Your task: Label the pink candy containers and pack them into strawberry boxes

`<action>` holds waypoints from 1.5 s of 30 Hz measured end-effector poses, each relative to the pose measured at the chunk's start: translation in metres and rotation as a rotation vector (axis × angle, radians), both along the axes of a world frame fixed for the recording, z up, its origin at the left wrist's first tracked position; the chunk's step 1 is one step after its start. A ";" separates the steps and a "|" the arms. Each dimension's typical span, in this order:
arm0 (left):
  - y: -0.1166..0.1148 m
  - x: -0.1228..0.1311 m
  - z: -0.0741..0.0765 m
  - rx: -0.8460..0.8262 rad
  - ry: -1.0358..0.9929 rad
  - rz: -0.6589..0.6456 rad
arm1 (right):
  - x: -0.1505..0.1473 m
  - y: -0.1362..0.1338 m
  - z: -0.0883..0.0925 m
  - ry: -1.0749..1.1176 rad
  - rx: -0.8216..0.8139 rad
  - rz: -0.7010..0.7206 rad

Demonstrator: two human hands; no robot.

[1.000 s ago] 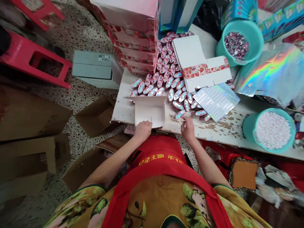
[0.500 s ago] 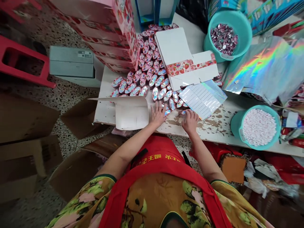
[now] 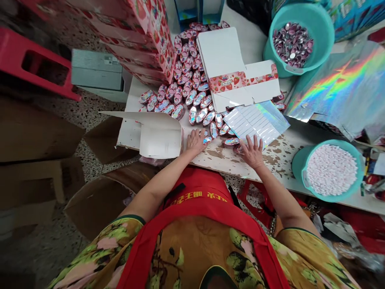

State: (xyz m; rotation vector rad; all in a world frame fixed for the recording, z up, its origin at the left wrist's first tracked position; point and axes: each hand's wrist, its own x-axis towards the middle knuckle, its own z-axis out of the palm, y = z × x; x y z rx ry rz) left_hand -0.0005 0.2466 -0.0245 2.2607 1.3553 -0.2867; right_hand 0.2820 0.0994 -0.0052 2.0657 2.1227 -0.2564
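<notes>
My left hand [image 3: 195, 142] rests at the table's front edge, its fingers bent over small oval packs with shiny holographic tops, one oval pack [image 3: 207, 140] showing beside the thumb. My right hand [image 3: 253, 152] is open, fingers spread, with nothing in its palm. Its fingertips are by another oval pack [image 3: 231, 141] and the lower edge of a holographic label sheet [image 3: 255, 122]. Many similar packs [image 3: 187, 86] stand close together behind my hands, some with pink tops. A folded white box [image 3: 161, 138] lies open to the left of my left hand.
Flat white cartons with a strawberry band [image 3: 224, 52] lie over some packs. Pink strawberry boxes [image 3: 162, 44] are stacked at left. A teal bucket of small metallic-pink pieces [image 3: 326, 24] is behind; another teal bucket of white pellets [image 3: 297, 164] stands right. Holographic film [image 3: 333, 92] lies between.
My right hand has moved right and spread its fingers, leaving the oval pack it was touching in plain sight. My left hand stays over its packs, its fingers more bent. The view has shifted slightly.
</notes>
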 end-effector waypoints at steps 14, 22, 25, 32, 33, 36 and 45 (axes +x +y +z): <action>0.012 -0.182 0.087 0.180 0.123 0.253 | -0.011 0.037 -0.049 0.113 0.079 0.186; 0.049 -0.194 0.021 0.243 0.070 0.098 | -0.001 0.029 -0.009 -0.032 0.024 0.088; 0.015 -0.169 0.033 0.241 -0.056 0.144 | -0.001 0.025 -0.002 -0.053 0.026 0.049; -0.007 -0.046 0.034 0.096 -0.326 0.016 | -0.015 0.024 -0.011 0.041 0.010 0.106; 0.001 -0.030 0.028 0.094 -0.320 0.053 | -0.019 0.025 -0.014 0.066 0.009 0.127; 0.019 0.007 0.009 0.079 -0.304 0.060 | -0.035 0.030 -0.021 0.128 0.021 0.148; 0.039 0.018 -0.010 0.084 -0.197 -0.099 | -0.059 0.032 -0.041 0.126 0.083 -0.052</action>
